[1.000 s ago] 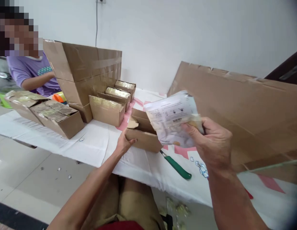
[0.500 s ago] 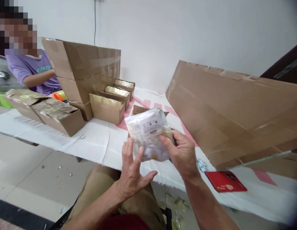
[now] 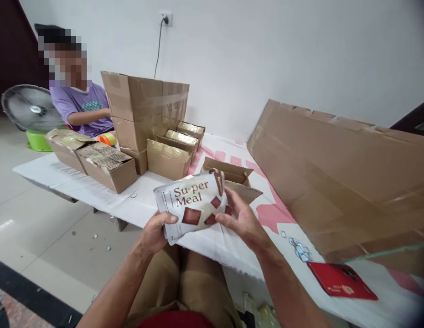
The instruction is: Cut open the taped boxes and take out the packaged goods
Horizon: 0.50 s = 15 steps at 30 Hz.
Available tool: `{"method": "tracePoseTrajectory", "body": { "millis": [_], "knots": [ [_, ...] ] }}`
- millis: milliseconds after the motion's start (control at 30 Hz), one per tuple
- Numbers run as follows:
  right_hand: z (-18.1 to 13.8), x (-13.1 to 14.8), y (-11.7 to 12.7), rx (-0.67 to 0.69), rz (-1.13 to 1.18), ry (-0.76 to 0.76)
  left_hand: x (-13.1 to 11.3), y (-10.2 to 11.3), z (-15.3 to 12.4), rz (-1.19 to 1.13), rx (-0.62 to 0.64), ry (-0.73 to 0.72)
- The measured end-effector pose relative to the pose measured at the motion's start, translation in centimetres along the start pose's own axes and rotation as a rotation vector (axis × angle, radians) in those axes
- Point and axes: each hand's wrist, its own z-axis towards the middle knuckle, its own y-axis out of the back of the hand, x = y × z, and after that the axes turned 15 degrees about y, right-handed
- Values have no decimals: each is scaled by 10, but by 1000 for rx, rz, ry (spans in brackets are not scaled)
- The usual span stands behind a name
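A white food pouch [image 3: 191, 205] printed "Su-per Meal" with brown squares is held in both hands, front side toward me, above the near table edge. My left hand [image 3: 155, 234] grips its lower left corner, thumb on top. My right hand [image 3: 241, 221] pinches its right edge. Just behind the pouch stands a small open cardboard box [image 3: 232, 175] with its flaps up.
A white-covered table [image 3: 140, 205] carries several small boxes filled with packets [image 3: 106, 161], stacked taped cartons [image 3: 143, 109] and a large flat carton [image 3: 342, 173] at right. A red phone [image 3: 342, 281] lies near the front edge. A person in a purple shirt [image 3: 84, 107] sits at far left beside a fan [image 3: 30, 109].
The pouch has been turned over from its printed back to its labelled front. My left hand, open beside it before, now grips its corner. The camera has tilted up and left.
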Motion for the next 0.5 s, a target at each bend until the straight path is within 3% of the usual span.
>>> {"method": "tracePoseTrajectory", "body": {
  "millis": [67, 100, 300, 400, 500],
  "knots": [
    [-4, -8, -3, 61, 136, -81, -7, 3, -2, 27, 53, 19],
    [-6, -9, -6, 30, 141, -84, -10, 3, -2, 52, 52, 1],
    [4, -3, -16, -302, 12, 85, -28, -3, 9, 185, -71, -288],
    [15, -2, -19, -328, 85, 107, -34, -4, 14, 235, -133, -390],
    [22, 2, -21, -268, 148, 145, -42, -4, 14, 260, -175, -493]
  ]
}}
